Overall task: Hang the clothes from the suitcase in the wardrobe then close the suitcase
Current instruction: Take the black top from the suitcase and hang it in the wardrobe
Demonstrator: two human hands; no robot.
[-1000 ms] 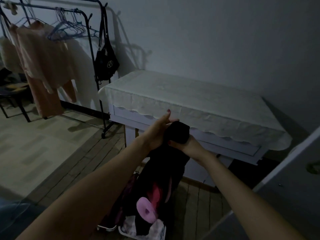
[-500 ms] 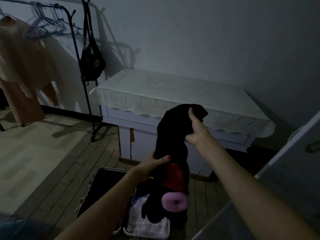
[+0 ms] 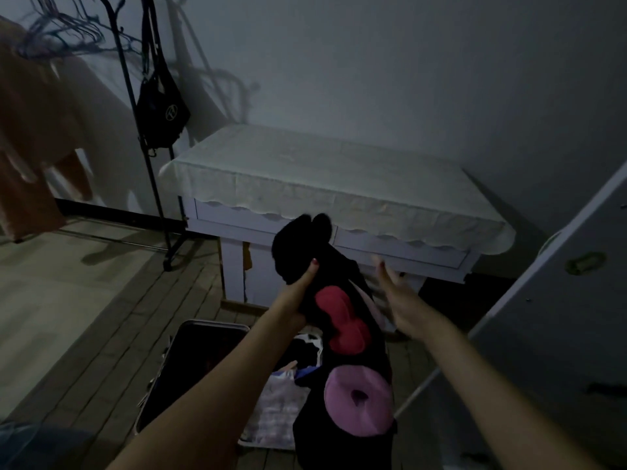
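Dim room: left hand [image 3: 298,286] grips soft black garment [image 3: 339,334].

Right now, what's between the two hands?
In the head view, the black garment hangs between them: the left hand grips its upper part, while the right hand is open just right of it, blurred.

Matt black cloth garment [image 3: 339,266]; lacy tablecloth [image 3: 325,188]; wood-plank floor [image 3: 101,334].

The right hand [image 3: 398,293] is blurred, fingers seemingly apart from the garment [image 3: 342,334].
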